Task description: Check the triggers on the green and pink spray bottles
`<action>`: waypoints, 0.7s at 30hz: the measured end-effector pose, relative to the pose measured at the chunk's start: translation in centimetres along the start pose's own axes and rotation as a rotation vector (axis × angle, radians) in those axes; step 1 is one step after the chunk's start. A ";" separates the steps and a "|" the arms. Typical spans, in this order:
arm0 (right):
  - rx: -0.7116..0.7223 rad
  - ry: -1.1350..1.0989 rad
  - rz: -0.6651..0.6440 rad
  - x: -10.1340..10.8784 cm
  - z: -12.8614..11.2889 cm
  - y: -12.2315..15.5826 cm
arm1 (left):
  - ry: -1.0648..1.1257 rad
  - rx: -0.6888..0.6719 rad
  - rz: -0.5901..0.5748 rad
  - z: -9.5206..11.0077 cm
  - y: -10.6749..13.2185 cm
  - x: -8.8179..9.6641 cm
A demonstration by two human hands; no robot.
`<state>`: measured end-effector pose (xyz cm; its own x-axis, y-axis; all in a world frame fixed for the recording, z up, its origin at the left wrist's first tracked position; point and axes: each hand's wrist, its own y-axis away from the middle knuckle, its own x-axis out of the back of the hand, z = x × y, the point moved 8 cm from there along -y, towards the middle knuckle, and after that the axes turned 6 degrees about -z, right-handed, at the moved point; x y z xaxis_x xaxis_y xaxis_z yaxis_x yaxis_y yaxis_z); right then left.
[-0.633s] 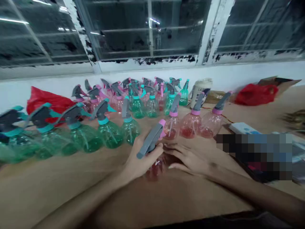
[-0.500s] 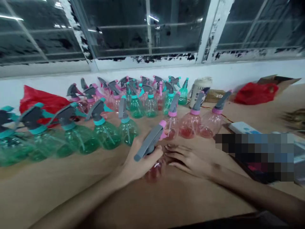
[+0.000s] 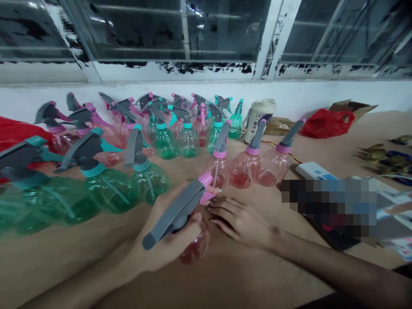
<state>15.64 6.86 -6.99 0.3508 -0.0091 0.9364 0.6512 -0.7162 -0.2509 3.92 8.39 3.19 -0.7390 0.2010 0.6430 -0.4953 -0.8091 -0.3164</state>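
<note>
My left hand is wrapped round the neck of a pink spray bottle with a grey and pink trigger head. The bottle leans, its nozzle pointing away to the upper right, and some pinkish liquid shows low inside. Just right of it, my right hand lies flat on the table with fingers stretched toward the bottle; whether they touch it I cannot tell. Beyond my hands stand three pink spray bottles. Closest on my left is a green spray bottle with a turquoise collar.
More green spray bottles line the left side. Behind them, pink and green ones crowd near the wall. A white tub, a red bag and a white box are to the right. A pixelated patch hides something beside my right arm.
My left hand and the held bottle appear nearer and lower, with the trigger head tilted more toward me. The camera view has shifted right. My right hand stays flat on the table.
</note>
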 end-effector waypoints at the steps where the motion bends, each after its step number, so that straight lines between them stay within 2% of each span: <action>1: -0.003 -0.002 -0.001 0.0 0.0 0.0 | 0.004 -0.017 -0.026 0.0 0.0 -0.2; 8: 0.001 -0.002 0.011 -0.1 0.0 0.0 | 0.023 -0.074 -0.076 0.6 -0.4 -0.3; 21: -0.067 -0.082 0.020 -0.4 0.3 0.2 | 0.045 -0.032 -0.080 1.0 -0.1 -0.1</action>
<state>15.82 6.95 -7.44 0.4191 0.0314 0.9074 0.5980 -0.7615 -0.2499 4.51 7.92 3.81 -0.7160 0.2900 0.6350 -0.5677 -0.7713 -0.2878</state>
